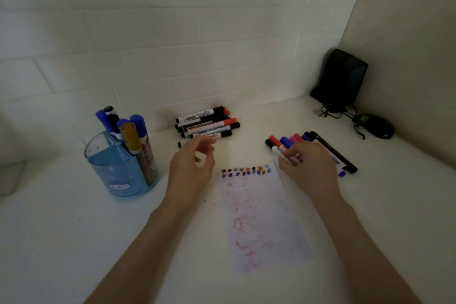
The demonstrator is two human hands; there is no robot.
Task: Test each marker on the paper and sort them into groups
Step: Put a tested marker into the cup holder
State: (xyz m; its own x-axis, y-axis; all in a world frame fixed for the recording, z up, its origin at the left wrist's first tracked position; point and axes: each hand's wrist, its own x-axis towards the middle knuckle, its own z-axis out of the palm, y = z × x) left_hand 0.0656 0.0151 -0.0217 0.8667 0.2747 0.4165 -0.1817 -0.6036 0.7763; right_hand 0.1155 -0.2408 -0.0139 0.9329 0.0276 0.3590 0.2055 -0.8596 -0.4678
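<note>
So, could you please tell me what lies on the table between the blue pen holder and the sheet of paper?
In the head view, the left hand hovers between the blue pen holder and the paper.

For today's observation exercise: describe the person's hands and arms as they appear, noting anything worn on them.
Both arms are bare from the bottom edge of the picture up to the hands; no sleeves show. The left hand and right hand wear no gloves. No watch, bracelet or ring can be made out, though the picture is dim and slightly blurred.
</note>
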